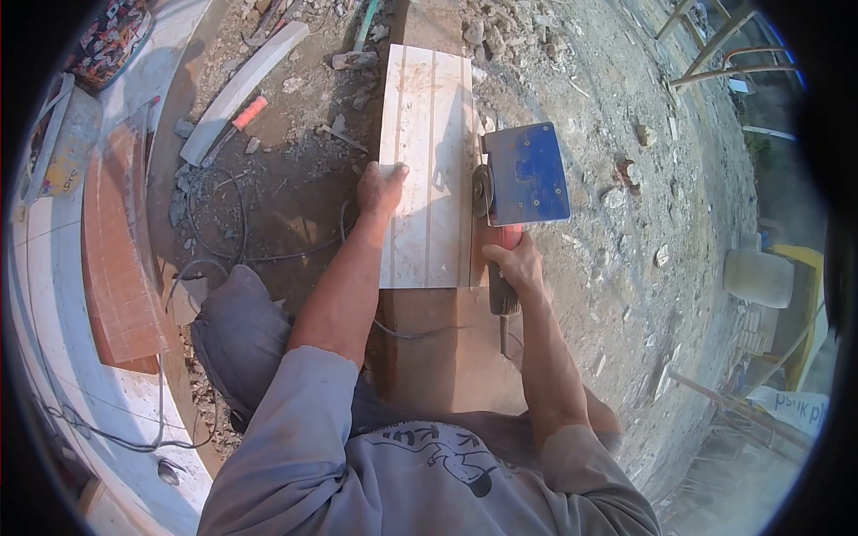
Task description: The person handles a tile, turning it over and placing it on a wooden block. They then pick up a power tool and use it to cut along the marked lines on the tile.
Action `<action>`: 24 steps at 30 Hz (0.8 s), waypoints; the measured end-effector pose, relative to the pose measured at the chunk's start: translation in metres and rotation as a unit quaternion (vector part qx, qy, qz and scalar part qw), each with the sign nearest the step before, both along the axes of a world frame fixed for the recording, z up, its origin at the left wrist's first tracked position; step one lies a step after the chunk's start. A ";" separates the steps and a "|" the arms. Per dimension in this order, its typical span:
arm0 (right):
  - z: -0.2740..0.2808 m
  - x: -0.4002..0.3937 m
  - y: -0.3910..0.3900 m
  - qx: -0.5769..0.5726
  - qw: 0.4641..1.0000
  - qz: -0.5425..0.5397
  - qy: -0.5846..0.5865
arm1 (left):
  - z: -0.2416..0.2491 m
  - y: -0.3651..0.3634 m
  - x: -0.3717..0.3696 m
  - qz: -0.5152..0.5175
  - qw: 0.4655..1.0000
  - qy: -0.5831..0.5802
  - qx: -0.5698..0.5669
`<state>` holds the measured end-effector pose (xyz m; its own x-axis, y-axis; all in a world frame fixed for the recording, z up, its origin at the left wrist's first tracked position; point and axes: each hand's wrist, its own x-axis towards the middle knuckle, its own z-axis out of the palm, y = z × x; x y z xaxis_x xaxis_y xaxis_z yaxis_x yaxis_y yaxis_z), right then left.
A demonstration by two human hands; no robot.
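My left hand (382, 189) grips the left edge of a long white tile (426, 170), its thumb resting on top. Thin dark lines run lengthwise along the tile, which lies on a brown block (420, 353). My right hand (518, 262) is closed around a red and black power tool (503, 299) at the tile's right edge. A round disc (483, 191) on the tool is at that edge, and a blue plate (527, 174) is fixed over the tool's front. Its lower contact with the tile is hidden.
Rubble (505, 40) and dust cover the ground. A black cable (241, 219) loops at the left, near an orange-handled tool (250, 113) and a pale strip (241, 89). Brown panels (121, 241) lie farther left. A pale container (758, 278) and metal frames (728, 45) are at the right.
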<state>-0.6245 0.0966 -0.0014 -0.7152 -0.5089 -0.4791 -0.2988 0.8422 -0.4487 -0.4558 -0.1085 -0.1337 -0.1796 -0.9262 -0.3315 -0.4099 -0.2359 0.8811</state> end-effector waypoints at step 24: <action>-0.001 -0.003 -0.007 0.014 1.000 -0.002 0.001 | -0.007 -0.002 0.002 0.004 0.999 0.052 -0.003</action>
<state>-0.6271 0.0896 -0.0028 -0.7174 -0.4933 -0.4920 -0.2967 0.8552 -0.4250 -0.4538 -0.1109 -0.1409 -0.2059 -0.9296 -0.3058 -0.3154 -0.2328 0.9200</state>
